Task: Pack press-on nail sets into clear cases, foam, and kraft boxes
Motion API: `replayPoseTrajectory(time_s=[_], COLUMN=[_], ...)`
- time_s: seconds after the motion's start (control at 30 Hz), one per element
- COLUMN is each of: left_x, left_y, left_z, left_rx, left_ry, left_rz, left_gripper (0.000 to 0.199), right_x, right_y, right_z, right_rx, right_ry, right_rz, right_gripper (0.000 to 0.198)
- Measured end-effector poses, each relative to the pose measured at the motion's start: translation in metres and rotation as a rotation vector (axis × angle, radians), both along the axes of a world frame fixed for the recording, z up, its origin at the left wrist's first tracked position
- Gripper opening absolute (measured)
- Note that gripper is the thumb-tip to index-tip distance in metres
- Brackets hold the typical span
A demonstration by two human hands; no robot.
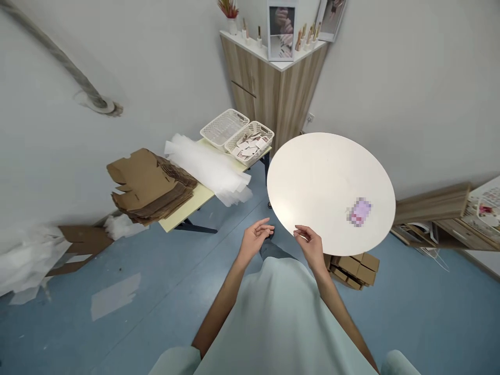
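Note:
My left hand (pixel 255 238) is held out in front of my body, fingers apart and nothing in it, between the narrow table and the round one. Over the near rim of the white round table (pixel 320 177) is my right hand (pixel 308 240), with its fingers loosely curved and also holding nothing. A pixelated purple item (pixel 359 211) lies on the right part of that tabletop. To the left, flat cardboard boxes (pixel 152 182) are stacked on the pale yellow table (pixel 187 208), beside a pile of white foam sheets (pixel 207 164).
Two white plastic baskets (pixel 224 127) sit at the yellow table's far end, one with cards (pixel 250 146). A wooden corner cabinet (pixel 269 83) bears framed pictures (pixel 281 31) and small bottles. Folded brown boxes (pixel 355 268) are beneath the round table. A shelf unit (pixel 437 213) stands at right.

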State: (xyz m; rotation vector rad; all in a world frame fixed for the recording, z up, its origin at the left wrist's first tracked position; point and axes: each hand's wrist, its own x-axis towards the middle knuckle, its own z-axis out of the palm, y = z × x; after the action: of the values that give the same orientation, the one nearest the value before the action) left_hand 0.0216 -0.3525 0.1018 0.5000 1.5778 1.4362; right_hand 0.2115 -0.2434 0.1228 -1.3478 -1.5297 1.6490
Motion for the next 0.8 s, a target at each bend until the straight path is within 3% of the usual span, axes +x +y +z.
replayPoseTrajectory(time_s=[0.17,0.33,0.63,0.8], left_x=[-0.069,-0.138,-0.226,-0.286], left_y=[0.03,0.07,0.138,0.194], left_z=[0.017,0.024,0.002,-0.017], left_rx=[-0.038,-0.084,-0.143,-0.176], left_ry=[0.104,0.173,0.186,0.254], left_rz=[0.075,0.059,-0.037,-0.082], left_gripper=[0.05,0.05,0.05,0.048], right_x=[-0.069,-0.129,-0.174,-0.192], right_y=[0.042,0.087,0.134,0.145], right_z=[-0.01,-0.006,0.007,0.016], right_rx=[-0.029,-0.052,-0.119,-0.107], right_ry=[0.069,0.115,0.056,0.01], right_rz=[0.067,0.054,-0.065,-0.149], right_gripper=[0.033,0.033,0.041,0.041])
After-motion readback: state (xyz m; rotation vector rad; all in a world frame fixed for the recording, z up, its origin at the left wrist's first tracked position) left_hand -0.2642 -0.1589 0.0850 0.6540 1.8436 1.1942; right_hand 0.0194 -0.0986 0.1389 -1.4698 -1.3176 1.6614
